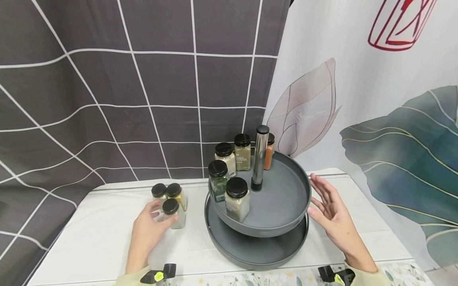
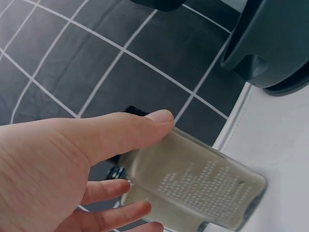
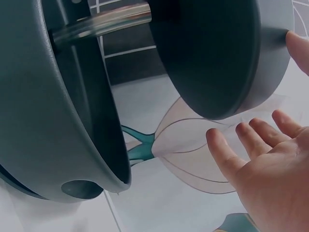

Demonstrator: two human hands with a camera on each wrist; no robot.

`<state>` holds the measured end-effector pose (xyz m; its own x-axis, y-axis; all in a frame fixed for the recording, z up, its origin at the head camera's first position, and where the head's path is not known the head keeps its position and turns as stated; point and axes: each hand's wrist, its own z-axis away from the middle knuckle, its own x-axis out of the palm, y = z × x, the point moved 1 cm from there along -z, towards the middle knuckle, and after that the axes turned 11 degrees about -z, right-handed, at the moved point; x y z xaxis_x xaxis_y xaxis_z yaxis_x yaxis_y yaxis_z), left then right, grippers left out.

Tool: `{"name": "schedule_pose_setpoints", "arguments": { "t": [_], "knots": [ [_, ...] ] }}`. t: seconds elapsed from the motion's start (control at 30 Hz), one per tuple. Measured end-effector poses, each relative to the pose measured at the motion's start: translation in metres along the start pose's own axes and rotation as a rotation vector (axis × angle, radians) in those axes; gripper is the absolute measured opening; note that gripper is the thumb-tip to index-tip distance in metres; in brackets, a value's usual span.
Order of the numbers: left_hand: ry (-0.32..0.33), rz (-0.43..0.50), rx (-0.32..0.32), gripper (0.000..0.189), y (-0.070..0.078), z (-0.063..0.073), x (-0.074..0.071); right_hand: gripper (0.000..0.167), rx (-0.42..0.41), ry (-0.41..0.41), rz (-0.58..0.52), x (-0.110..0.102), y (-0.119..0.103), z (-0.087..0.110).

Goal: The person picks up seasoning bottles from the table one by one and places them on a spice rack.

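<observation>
At the left, my left hand (image 1: 148, 228) reaches around the nearest of three black-lidded spice jars, a pale jar (image 1: 177, 219). In the left wrist view its thumb (image 2: 140, 126) lies across that jar near the lid, while the other fingers are spread loosely below. A jar of yellow spice (image 1: 181, 198) and another pale jar stand right behind. My right hand (image 1: 330, 206) is beside a grey two-tier round tray, fingers spread. Its thumb is right at the rim of the upper tier (image 1: 282, 206). Several filled spice jars stand on that tier's left and back.
A metal post (image 1: 259, 163) with a black cap rises from the upper tier. The lower tier (image 1: 247, 248) sits on the white tabletop (image 1: 96, 234). A dark grid-patterned curtain (image 1: 168, 79) and a leaf-print cloth (image 1: 318, 131) hang behind the table.
</observation>
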<state>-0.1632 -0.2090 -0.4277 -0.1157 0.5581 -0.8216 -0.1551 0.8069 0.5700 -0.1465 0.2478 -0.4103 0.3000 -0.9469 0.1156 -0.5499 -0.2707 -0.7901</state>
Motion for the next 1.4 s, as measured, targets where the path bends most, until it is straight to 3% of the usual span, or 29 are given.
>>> {"name": "schedule_pose_setpoints", "arguments": {
  "t": [0.37, 0.53, 0.8, 1.1, 1.4],
  "knots": [
    [-0.019, 0.019, 0.004, 0.085, -0.003, -0.002, 0.009, 0.082, 0.046, -0.047, 0.013, 0.001, -0.002, -0.001],
    [-0.036, 0.044, 0.013, 0.084, -0.004, -0.004, 0.012, 0.086, 0.043, -0.026, 0.004, 0.004, -0.001, 0.001],
    [-0.052, 0.045, 0.028, 0.083, -0.005, -0.005, 0.017, 0.095, 0.125, 0.029, 0.057, 0.008, -0.002, 0.002],
    [-0.051, 0.038, 0.015, 0.080, -0.006, -0.006, 0.021, 0.105, 0.153, 0.045, 0.067, 0.012, 0.000, 0.001],
    [-0.024, 0.020, 0.005, 0.077, -0.005, -0.006, 0.022, 0.117, 0.232, 0.076, 0.167, 0.015, 0.001, 0.002]
  ]
}}
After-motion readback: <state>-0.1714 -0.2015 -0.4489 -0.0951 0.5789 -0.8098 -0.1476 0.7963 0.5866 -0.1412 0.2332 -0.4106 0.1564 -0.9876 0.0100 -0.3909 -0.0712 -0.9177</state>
